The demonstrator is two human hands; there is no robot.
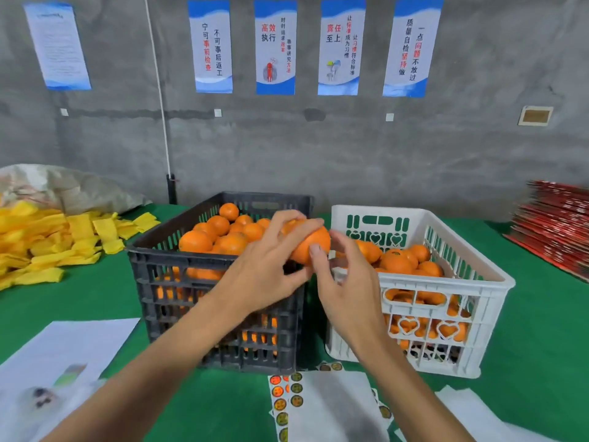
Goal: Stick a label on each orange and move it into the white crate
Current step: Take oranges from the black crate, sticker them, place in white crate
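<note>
My left hand point(271, 266) grips an orange point(314, 242) in the air between the two crates, fingers curled over its top and thumb under it. My right hand point(347, 282) touches the orange's near side with the thumb pressed on the peel; the other fingers are loosely bent, and whether a label lies under the thumb is hidden. The black crate point(159, 263) on the left is heaped with oranges point(223, 231). The white crate point(446, 282) on the right holds several oranges point(401, 260). Label sheets point(282, 400) with round stickers lie in front of the crates.
Green cloth point(95, 298) covers the table. Yellow foam sleeves point(47, 240) are piled at the left, with a sack behind them. White papers point(63, 355) lie near the front left. A stack of red cartons point(557, 228) stands at the right. A concrete wall with posters is behind.
</note>
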